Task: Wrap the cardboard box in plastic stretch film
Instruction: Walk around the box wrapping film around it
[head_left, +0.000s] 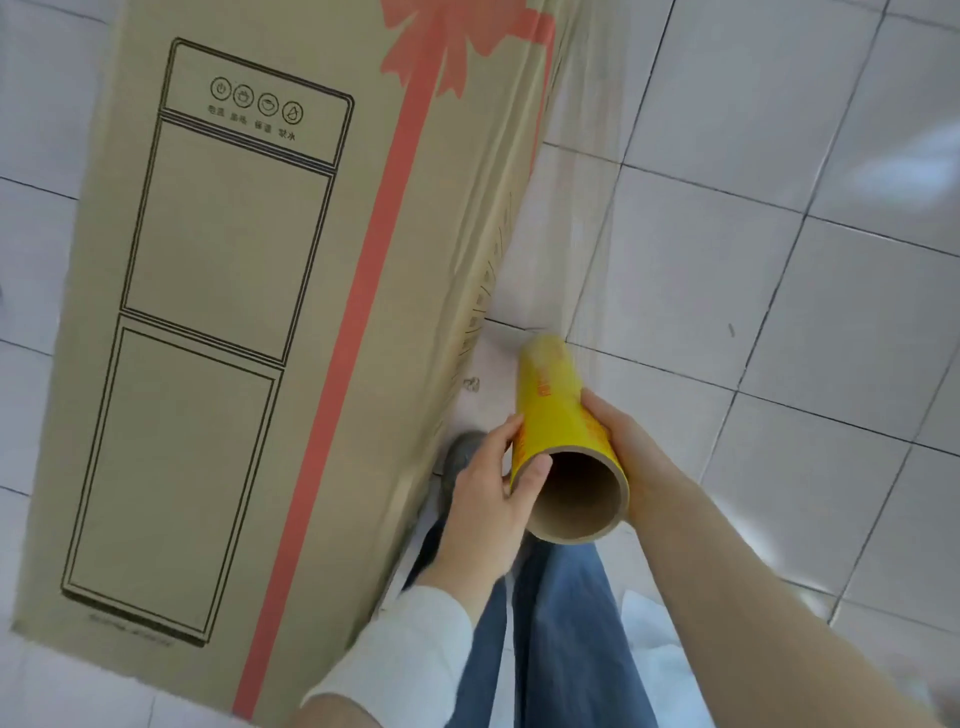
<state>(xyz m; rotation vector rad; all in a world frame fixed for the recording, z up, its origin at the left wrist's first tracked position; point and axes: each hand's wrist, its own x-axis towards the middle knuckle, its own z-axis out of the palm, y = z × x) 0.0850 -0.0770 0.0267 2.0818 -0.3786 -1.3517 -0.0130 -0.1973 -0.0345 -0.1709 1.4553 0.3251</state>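
Fingers (511, 431) of both hands clamp the film roll (558, 415); keep film taut, roll near the cardboard box (249, 291) edge.

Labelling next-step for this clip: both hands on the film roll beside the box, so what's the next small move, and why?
Probably carry the yellow stretch film roll on around the cardboard box, keeping it taut. Left hand and right hand grip the roll's near end, a clear film sheet already runs from it to the box's right edge, and the front face looks mostly bare.
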